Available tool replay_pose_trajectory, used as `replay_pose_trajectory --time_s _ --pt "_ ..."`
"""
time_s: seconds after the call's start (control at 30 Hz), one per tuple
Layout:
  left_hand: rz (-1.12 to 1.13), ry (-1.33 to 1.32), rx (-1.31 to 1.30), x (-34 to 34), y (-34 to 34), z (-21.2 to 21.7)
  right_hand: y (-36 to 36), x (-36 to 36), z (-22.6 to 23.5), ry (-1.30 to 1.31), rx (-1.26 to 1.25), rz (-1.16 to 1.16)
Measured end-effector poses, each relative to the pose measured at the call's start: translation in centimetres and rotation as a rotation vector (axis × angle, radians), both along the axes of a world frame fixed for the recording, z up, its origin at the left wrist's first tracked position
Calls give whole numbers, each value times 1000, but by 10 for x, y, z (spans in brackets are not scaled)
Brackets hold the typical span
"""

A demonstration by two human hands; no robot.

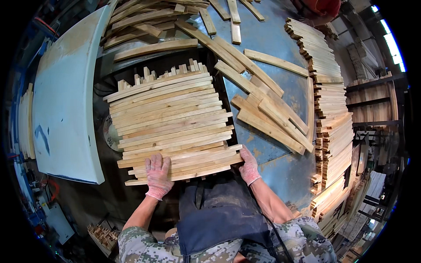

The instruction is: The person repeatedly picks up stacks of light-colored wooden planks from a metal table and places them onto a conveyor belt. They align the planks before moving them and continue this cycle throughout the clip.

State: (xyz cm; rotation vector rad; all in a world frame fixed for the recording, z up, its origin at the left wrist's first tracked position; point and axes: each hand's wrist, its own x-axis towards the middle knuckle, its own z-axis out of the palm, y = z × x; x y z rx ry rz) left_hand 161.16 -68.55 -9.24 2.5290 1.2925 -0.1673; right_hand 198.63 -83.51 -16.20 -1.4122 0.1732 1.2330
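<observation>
- Pale-blue panel [66, 101], left of the stacked wooden strips [171, 118].
- Left hand [158, 177]: grip loosely open, fingers over nearest strips, nothing visibly clasped.
- Strips directly before the dark apron [219, 228]; long axes side to side, right ends angled slightly away, ends uneven.
- Step, judged: evening the stack; next move calls for steady pressure from both sides.
- Right hand [249, 166]: fingers bent against right ends; cannot tell whether grip closes.
- Blue tabletop [276, 30] beyond, loose boards lying askew.

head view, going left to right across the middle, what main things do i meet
Pale blue panel → stack of wooden strips → loose boards → long row of stacked wood → brown boards near the right edge.
</observation>
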Motion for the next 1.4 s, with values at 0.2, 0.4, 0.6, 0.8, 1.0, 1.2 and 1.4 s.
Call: replay_pose_trajectory --time_s 0.2,0.4,0.6,0.8,1.0,1.2,1.4 --pt "17 -72 6 12 2 -2 18 12 9 6 -9 -9" --pt "-5 -1 24 12 3 -10 20 10 -1 -10 29 -28" --pt "-19 49 45 19 -2 -8 10 20 1 -182 -94 172" --pt "-21 23 75 39 -11 -1 8 0 -2 -442 -72 332" --pt "69 131 -37 62 -17 11 6 5 -7 -657 -16 537" --pt "-149 395 168 131 -57 68 -82 58 14 -393 -45 -24" --pt "-226 -248 -318 299 -91 61 -268 176 0 -531 -275 -623"
